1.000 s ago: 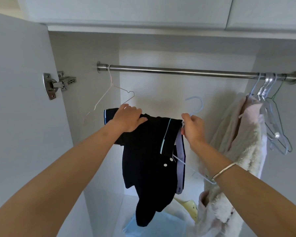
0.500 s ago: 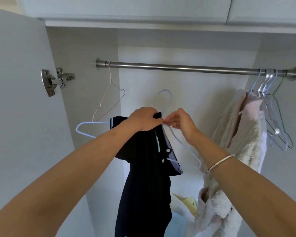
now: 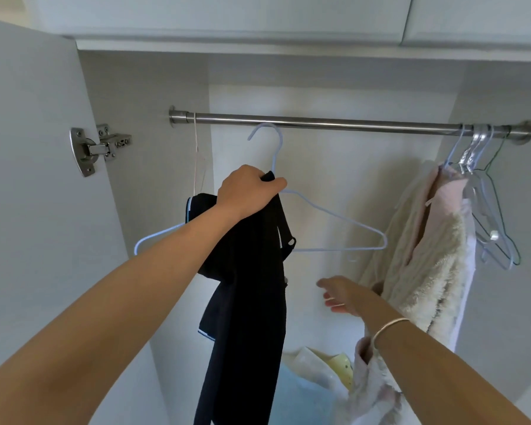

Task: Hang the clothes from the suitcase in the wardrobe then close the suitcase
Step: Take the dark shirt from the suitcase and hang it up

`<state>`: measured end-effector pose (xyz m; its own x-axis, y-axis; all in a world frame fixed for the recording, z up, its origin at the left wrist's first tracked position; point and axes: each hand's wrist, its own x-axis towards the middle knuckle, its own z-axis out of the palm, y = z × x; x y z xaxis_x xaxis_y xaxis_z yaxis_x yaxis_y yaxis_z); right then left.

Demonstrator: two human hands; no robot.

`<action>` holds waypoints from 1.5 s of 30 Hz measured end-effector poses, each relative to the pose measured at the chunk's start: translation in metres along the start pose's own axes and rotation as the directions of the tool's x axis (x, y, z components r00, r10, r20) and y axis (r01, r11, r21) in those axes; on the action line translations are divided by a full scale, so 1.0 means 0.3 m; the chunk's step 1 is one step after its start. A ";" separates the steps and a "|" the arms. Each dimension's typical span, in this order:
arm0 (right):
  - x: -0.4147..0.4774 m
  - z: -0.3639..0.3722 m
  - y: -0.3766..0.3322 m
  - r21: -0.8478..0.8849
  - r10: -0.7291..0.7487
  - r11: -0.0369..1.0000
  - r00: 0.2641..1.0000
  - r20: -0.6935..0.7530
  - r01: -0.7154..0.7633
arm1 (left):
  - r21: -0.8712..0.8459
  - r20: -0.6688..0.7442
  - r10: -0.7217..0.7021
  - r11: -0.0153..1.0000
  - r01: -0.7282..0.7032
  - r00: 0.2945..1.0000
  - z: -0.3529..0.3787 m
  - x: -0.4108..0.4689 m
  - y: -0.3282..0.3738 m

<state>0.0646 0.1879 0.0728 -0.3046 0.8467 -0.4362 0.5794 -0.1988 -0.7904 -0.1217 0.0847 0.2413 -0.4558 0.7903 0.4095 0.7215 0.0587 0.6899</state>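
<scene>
My left hand [image 3: 249, 191] grips a dark navy garment [image 3: 246, 289] with light blue trim at the neck of a pale blue hanger [image 3: 334, 219]. The garment hangs down from the hanger in a long bunch. The hanger's hook is just below the steel rail [image 3: 334, 124], a little in front of it. My right hand [image 3: 341, 296] is lower, to the right of the garment, fingers spread and holding nothing. The suitcase is out of view.
A fluffy cream and pink robe [image 3: 426, 246] hangs at the rail's right end beside several empty hangers [image 3: 491, 228]. A thin pink hanger [image 3: 196, 161] hangs at the left end. The open door with its hinge [image 3: 97, 148] stands left. Folded items [image 3: 313, 378] lie on the wardrobe floor.
My left hand has lifted the hanger and garment up toward the rail. My right hand has let go of the hanger and dropped down to the right.
</scene>
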 end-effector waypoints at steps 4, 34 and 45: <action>0.016 0.085 -0.050 0.095 -0.128 0.988 0.989 0.076 0.121 | -0.087 -0.008 0.074 0.993 -0.074 0.997 -0.019 -0.008 0.058; -0.013 -0.181 -0.144 0.450 -0.139 0.789 0.835 -0.532 0.418 | -0.298 0.185 -0.126 0.938 0.178 0.975 -0.007 -0.019 -0.173; -0.082 -0.357 -0.140 0.409 -0.031 0.900 0.960 -0.280 0.149 | -0.361 0.252 -0.124 0.908 0.212 0.960 0.051 -0.018 -0.167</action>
<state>0.1288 0.2284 0.1629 -0.0991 0.9568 -0.2734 0.1675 -0.2548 -0.9524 -0.1475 0.0869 0.1955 -0.3961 0.9047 0.1569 0.3700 0.0009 0.9290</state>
